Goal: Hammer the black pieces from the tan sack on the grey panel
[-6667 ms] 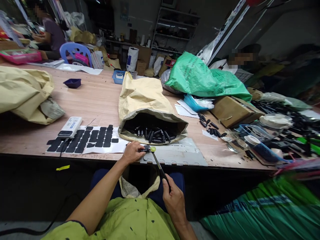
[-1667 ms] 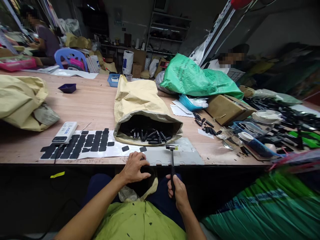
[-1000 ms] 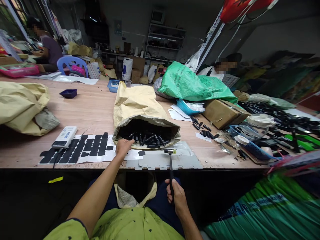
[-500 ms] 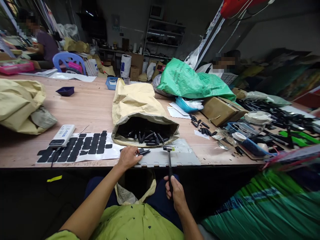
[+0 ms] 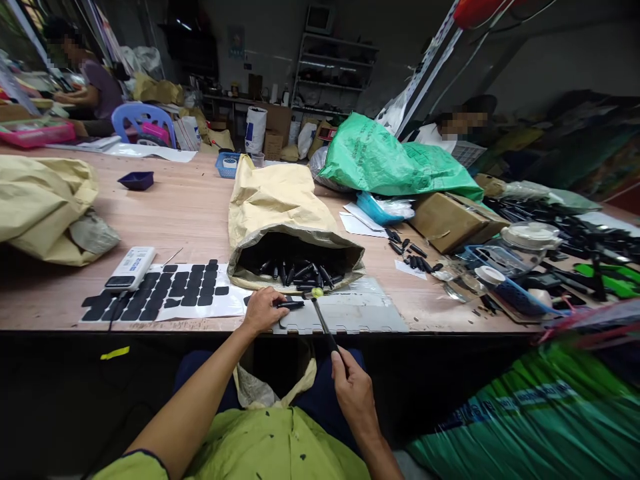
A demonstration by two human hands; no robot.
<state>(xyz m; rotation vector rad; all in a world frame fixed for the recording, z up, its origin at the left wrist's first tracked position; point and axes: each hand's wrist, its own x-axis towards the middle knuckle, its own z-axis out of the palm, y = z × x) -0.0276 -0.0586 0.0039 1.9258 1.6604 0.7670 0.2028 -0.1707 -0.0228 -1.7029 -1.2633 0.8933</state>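
Note:
My left hand (image 5: 263, 310) is closed on a slim black handle-like piece (image 5: 291, 305), held low over a grey sheet (image 5: 360, 312) at the table's front edge. My right hand (image 5: 351, 383) is wrapped round the grip of a small hammer (image 5: 323, 317). The hammer's head, with a yellow-green face, is just right of the black piece; whether they touch I cannot tell. Behind both hands lies a cream woven sack (image 5: 280, 193), its mouth towards me, with several similar black pieces (image 5: 303, 272) inside.
To the left are a white power bank (image 5: 131, 267) and a sheet of black stickers (image 5: 195, 287). On the right stand a cardboard box (image 5: 453, 220), a blue basket (image 5: 515, 280) and a green sack (image 5: 390, 157). Two people (image 5: 97, 90) sit farther off.
The hammer has swung left and its head now sits nearer the black piece. My left hand has turned that piece nearly level. The view has shifted slightly.

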